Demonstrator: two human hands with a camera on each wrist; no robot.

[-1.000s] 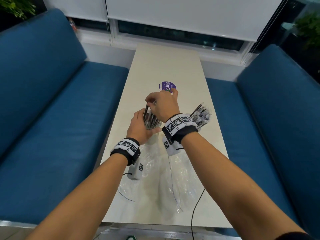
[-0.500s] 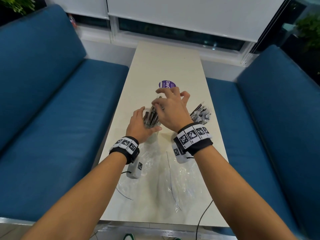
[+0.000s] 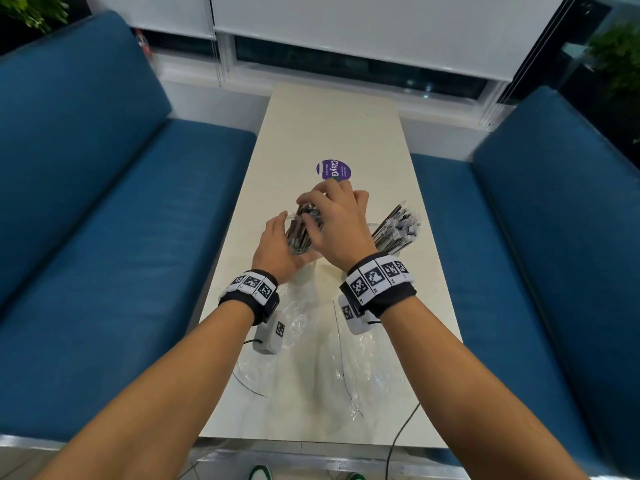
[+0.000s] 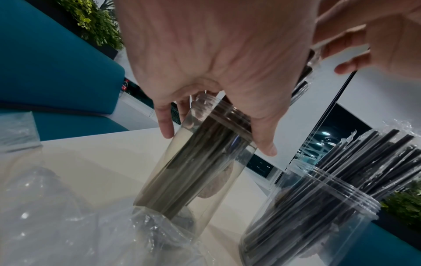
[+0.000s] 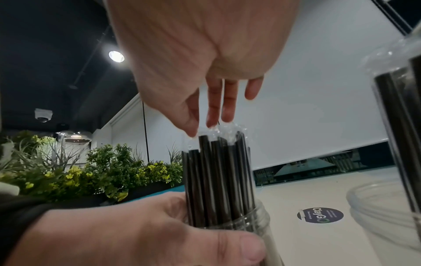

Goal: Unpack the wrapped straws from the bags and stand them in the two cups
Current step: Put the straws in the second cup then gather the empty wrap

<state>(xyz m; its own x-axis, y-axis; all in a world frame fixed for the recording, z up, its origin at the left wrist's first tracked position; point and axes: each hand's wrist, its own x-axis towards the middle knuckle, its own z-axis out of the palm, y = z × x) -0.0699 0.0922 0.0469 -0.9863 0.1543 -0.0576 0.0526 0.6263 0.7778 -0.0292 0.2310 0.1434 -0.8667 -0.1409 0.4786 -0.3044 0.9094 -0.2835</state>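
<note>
I sit between two blue sofas (image 3: 114, 216) – a pale table (image 3: 332, 123) between them. White blinds (image 3: 346, 26) cover dark windows ahead; leafy plants (image 5: 109, 171) behind – one ceiling spotlight (image 5: 116, 56).

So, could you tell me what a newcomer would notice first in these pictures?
Probably the two hands meeting mid-table: the left hand grips a clear cup packed with black wrapped straws, while the right hand touches their tops with straight fingers. Just to the right stands a second cup, its straws leaning outward. Empty clear bags lie crumpled on the white table nearer the person.
</note>
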